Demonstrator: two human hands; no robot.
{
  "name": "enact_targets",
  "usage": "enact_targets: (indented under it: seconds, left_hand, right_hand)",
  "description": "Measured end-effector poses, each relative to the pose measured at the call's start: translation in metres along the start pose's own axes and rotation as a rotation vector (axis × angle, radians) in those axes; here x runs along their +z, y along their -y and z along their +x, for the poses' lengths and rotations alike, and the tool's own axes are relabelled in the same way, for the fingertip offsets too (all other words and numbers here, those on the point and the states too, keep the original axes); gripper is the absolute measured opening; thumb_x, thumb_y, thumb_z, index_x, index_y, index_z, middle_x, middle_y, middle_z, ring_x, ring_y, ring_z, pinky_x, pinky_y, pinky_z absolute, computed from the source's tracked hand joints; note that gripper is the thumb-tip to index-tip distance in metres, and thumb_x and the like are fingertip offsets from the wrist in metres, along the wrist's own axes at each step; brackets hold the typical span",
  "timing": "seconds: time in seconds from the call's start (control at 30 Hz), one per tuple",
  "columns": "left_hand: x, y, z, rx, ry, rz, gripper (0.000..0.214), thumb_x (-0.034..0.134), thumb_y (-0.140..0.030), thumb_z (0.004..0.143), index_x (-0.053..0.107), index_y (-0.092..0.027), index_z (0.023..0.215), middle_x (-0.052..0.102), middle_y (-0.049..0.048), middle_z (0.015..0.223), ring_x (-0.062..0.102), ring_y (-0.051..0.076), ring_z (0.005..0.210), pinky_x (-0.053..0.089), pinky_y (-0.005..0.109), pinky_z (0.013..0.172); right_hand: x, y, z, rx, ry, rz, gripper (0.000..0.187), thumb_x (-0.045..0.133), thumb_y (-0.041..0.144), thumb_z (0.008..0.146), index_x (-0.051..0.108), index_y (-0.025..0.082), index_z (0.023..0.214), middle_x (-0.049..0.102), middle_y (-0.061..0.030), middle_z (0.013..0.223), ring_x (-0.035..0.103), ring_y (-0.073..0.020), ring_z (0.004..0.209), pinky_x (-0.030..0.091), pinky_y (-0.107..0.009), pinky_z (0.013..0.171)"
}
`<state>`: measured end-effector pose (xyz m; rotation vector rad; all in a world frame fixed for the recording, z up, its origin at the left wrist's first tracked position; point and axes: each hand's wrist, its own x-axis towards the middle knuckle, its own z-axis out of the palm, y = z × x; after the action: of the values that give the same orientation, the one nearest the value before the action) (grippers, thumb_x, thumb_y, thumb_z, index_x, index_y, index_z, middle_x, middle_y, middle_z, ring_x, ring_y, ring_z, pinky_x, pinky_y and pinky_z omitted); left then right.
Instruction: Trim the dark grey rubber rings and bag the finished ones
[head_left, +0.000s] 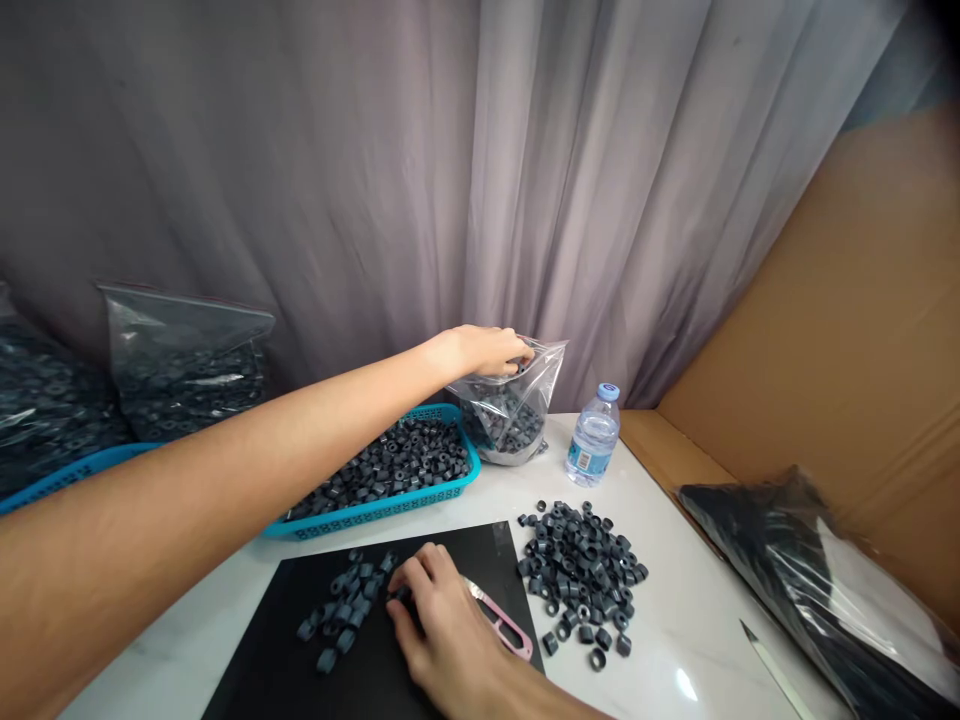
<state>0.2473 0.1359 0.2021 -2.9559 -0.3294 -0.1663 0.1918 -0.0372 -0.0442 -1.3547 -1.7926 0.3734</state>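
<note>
My left hand (pixel 491 350) reaches across to the mouth of a clear plastic bag (pixel 510 420) partly filled with small grey rings. Its fingers are curled, and a dark grey ring shows at the fingertips. On the black mat (pixel 262 660), my right hand (pixel 435 615) has thumb and fingers closed round a small dark piece, apparently another ring, mostly hidden. Left of that hand lies a cluster of loose grey rings (pixel 346 605). A pink utility knife (pixel 504 622) with a metal blade lies just to its right, partly behind the hand.
A larger pile of grey rings (pixel 581 570) lies on the white table right of the mat. Behind are a blue basket (pixel 375 512) of rings, a water bottle (pixel 594 437) and a filled zip bag (pixel 187 370). A pointed white-handled tool (pixel 772 665) lies near the right edge.
</note>
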Motion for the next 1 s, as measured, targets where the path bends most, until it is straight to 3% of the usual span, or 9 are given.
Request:
enact_targets:
  seconds: [0.2, 0.53, 0.77, 1.0]
  left_hand:
    - [-0.005, 0.007, 0.002, 0.021, 0.042, -0.018, 0.037, 0.054, -0.019, 0.087, 0.067, -0.023, 0.122, 0.071, 0.0082, 0.120, 0.065, 0.022, 0.098, 0.048, 0.032, 0.083]
    - [-0.003, 0.006, 0.002, -0.005, 0.074, -0.062, 0.030, 0.053, -0.014, 0.086, 0.073, -0.017, 0.108, 0.074, 0.0074, 0.104, 0.065, 0.018, 0.089, 0.047, 0.027, 0.079]
    - [-0.014, 0.010, -0.002, -0.058, 0.101, -0.143, 0.031, 0.054, -0.015, 0.086, 0.070, -0.017, 0.112, 0.071, 0.0069, 0.099, 0.063, 0.012, 0.062, 0.048, 0.023, 0.056]
    - [-0.020, 0.000, -0.007, -0.089, 0.158, -0.109, 0.032, 0.055, -0.006, 0.076, 0.074, -0.017, 0.101, 0.069, 0.0046, 0.092, 0.057, 0.010, 0.053, 0.044, 0.023, 0.050]
  right_hand:
    - [0.000, 0.000, -0.001, 0.003, 0.004, 0.002, 0.022, 0.055, 0.008, 0.090, 0.052, 0.024, 0.105, 0.056, -0.0047, 0.109, 0.059, -0.0212, 0.101, 0.056, -0.035, 0.090]
    - [-0.003, 0.003, -0.003, -0.029, 0.020, -0.028, 0.021, 0.051, 0.008, 0.091, 0.052, 0.023, 0.106, 0.056, -0.0050, 0.109, 0.058, -0.0196, 0.100, 0.055, -0.033, 0.089]
    - [-0.007, 0.007, -0.002, -0.048, 0.021, -0.051, 0.019, 0.051, 0.009, 0.092, 0.052, 0.024, 0.105, 0.056, -0.0049, 0.107, 0.059, -0.0198, 0.100, 0.056, -0.033, 0.087]
    - [-0.008, 0.008, -0.002, -0.062, 0.023, -0.081, 0.026, 0.051, 0.004, 0.087, 0.053, 0.024, 0.105, 0.056, -0.0053, 0.106, 0.058, -0.0214, 0.099, 0.056, -0.034, 0.083]
